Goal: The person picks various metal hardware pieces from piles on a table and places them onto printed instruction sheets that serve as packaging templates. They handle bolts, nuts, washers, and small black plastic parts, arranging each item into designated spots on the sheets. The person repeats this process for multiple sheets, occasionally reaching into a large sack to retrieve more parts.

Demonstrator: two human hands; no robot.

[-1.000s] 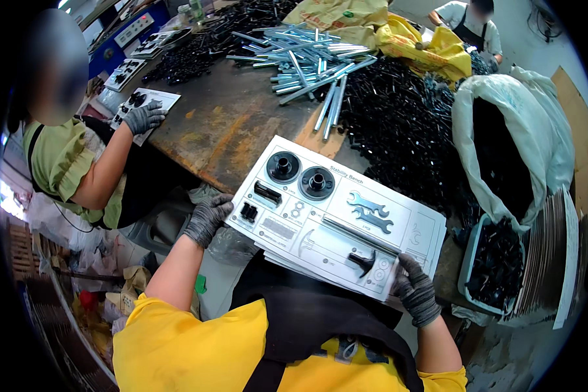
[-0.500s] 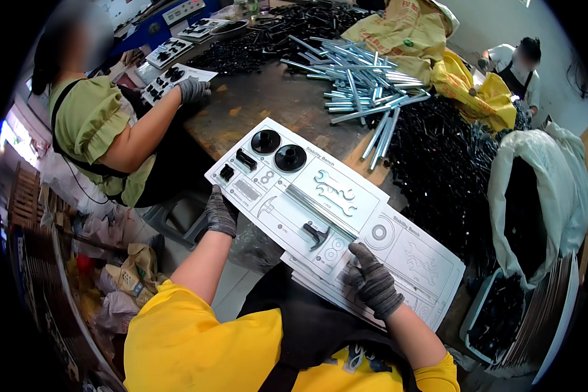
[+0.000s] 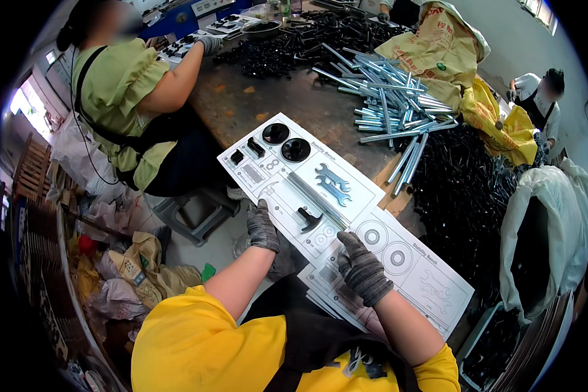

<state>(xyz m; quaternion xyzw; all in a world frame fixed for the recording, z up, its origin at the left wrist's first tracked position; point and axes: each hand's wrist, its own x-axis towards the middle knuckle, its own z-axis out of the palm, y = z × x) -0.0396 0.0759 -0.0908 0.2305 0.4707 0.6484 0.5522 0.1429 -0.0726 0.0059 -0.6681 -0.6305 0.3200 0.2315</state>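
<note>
A white printed card (image 3: 366, 199) carries two black round discs (image 3: 285, 142), small black fittings (image 3: 255, 147), a metal tube (image 3: 319, 201), two open-end wrenches (image 3: 333, 184) and a black T-shaped piece (image 3: 309, 220). My left hand (image 3: 262, 228), in a grey glove, is closed on the near edge of this card, its fingers partly hidden. At the right end, by the tube's end, my gloved right hand (image 3: 364, 269) grips the card's edge, thumb on top. Beneath lies a stack of similar printed cards (image 3: 447, 287), the top one bearing no parts near its wrench outlines.
Loose silver tubes (image 3: 398, 98) lie heaped on the brown table (image 3: 235, 98), beside piles of black parts (image 3: 457, 183). A white sack (image 3: 549, 228) and a tub (image 3: 490, 346) stand at right. A co-worker in green (image 3: 121, 85) sits at left; another person (image 3: 536, 98) is far right.
The loaded card has shifted leftward off the stack, showing more of the card below. My left hand moved right along its near edge. The lower wrench now lies straighter beneath the upper one.
</note>
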